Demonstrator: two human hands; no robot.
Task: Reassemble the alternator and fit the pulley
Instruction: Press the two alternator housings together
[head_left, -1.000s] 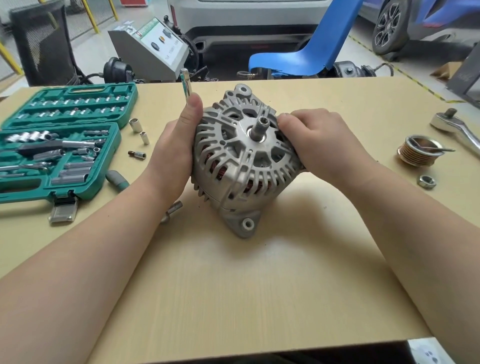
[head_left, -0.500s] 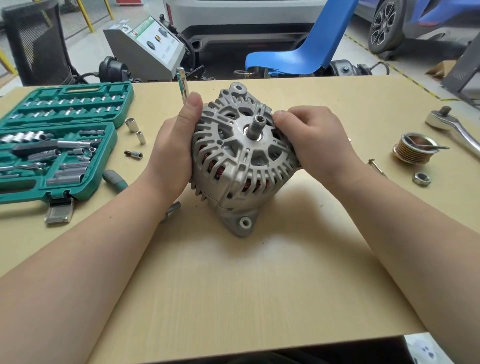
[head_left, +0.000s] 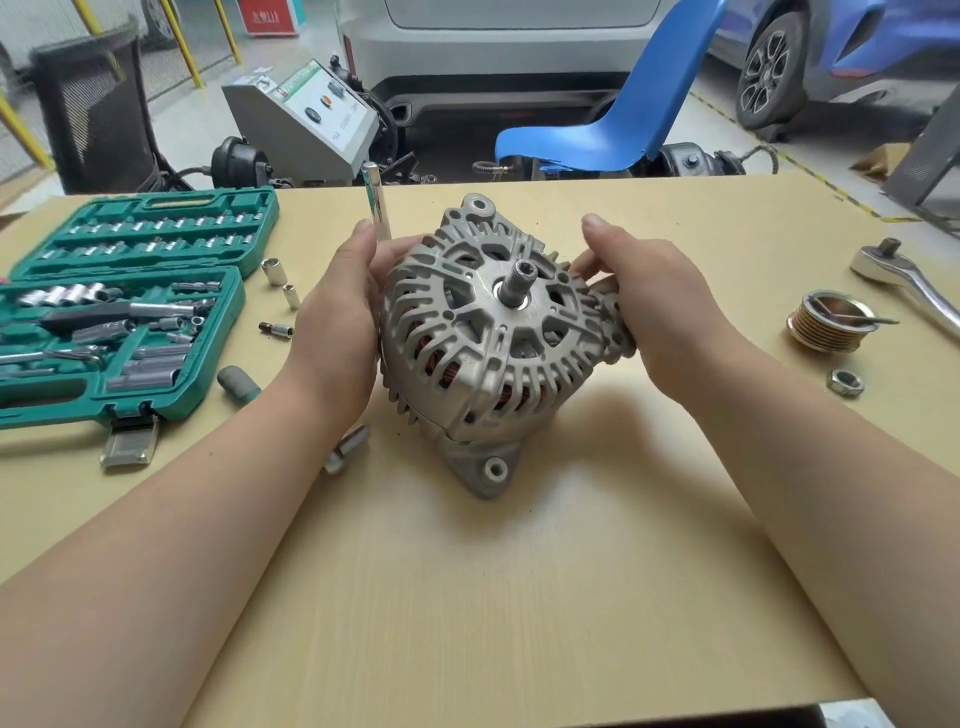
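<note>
Your left hand (head_left: 340, 317) is wrapped against the left side of the alternator (head_left: 493, 343), fingers curled round its ribbed housing and hidden behind it, thumb up along the edge. A bright metal tool shaft (head_left: 376, 208) stands up just behind that thumb; you cannot tell from here whether the hand holds it too. Your right hand (head_left: 660, 301) grips the right side, fingers curled onto a lug on the housing rim, thumb raised and clear of the metal.

The alternator sits in the middle of the table (head_left: 467, 597), tilted so its front face looks up toward you, resting on its lower mounting ear (head_left: 493, 470). Its threaded shaft (head_left: 517, 283) sticks out bare from the centre (copper windings show through the slots).

The pulley (head_left: 826, 322) lies well to the right on the table, apart from the alternator, with a thin pin resting across its top. The nut (head_left: 845, 383) lies just in front of it, and a ratchet handle (head_left: 914, 286) lies behind it, near the table's right edge.

On the left, an open green socket case (head_left: 119, 312) holds sockets and bits. A few loose sockets (head_left: 271, 271) lie between the case and your left hand, and another socket (head_left: 345, 449) lies under your left forearm.
</note>
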